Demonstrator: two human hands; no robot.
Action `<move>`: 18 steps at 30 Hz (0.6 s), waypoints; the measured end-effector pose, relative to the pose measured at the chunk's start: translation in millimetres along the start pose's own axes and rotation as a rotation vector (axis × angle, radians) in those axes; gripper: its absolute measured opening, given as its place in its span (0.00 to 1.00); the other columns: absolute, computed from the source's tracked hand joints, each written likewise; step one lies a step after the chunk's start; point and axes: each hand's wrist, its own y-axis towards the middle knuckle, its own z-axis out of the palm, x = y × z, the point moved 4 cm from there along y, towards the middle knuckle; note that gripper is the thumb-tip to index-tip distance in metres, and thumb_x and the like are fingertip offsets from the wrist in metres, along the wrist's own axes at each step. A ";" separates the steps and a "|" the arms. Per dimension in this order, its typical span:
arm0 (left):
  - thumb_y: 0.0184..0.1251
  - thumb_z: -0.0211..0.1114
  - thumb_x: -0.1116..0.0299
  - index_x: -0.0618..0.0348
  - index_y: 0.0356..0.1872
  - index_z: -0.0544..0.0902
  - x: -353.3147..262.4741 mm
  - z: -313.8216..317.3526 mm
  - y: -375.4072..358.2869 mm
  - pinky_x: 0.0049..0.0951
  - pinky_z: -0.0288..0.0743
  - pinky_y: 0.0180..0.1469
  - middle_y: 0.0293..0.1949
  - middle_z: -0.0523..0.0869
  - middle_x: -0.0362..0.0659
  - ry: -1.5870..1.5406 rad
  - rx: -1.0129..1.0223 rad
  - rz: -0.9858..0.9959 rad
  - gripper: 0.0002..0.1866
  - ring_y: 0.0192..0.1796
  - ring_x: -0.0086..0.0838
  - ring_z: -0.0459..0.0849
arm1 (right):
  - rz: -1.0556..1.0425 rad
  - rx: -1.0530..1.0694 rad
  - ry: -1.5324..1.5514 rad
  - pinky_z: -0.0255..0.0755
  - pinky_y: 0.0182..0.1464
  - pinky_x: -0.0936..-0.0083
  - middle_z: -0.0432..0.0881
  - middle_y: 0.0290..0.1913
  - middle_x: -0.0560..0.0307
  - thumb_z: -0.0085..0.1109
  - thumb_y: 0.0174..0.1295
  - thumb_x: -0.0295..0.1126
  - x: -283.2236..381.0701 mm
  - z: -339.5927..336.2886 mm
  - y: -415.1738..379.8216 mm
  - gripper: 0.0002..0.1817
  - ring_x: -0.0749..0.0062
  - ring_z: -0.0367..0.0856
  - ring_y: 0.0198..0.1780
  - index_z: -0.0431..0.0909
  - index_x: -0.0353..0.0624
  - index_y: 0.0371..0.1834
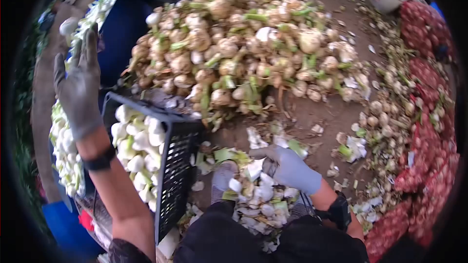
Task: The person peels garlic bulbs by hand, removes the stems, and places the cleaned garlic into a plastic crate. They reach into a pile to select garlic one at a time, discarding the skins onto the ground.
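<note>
My left hand (pixel 82 87), in a grey glove, is raised on the left with its fingers stretched out. Just beyond its fingertips is a white peeled garlic bulb (pixel 68 26). A black plastic crate (pixel 181 170) filled with peeled white bulbs (pixel 139 148) sits tilted to the right of that forearm. In front of my knees, my right hand (pixel 291 166), also gloved, is closed with thumb and forefinger bent inward. Something small and dark shows at its fingers, and I cannot tell what it is. Loose white and green peelings (pixel 261 199) lie between my feet under this hand.
Ahead lies a big heap of unpeeled garlic (pixel 234 44) with roots and cut stems. Red mesh sacks (pixel 424 131) line the right side, with loose bulbs beside them. More white bulbs (pixel 66 151) fill a container at left. A blue drum (pixel 126 39) stands behind the crate.
</note>
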 end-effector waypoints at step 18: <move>0.72 0.62 0.67 0.67 0.66 0.70 377.8 -7.2 -141.8 0.23 0.75 0.52 0.55 0.81 0.43 0.752 0.132 -0.632 0.25 0.52 0.21 0.79 | 0.045 -0.818 -0.665 0.73 0.49 0.59 0.83 0.49 0.53 0.64 0.50 0.29 -80.5 -94.5 42.1 0.24 0.56 0.81 0.47 0.81 0.55 0.54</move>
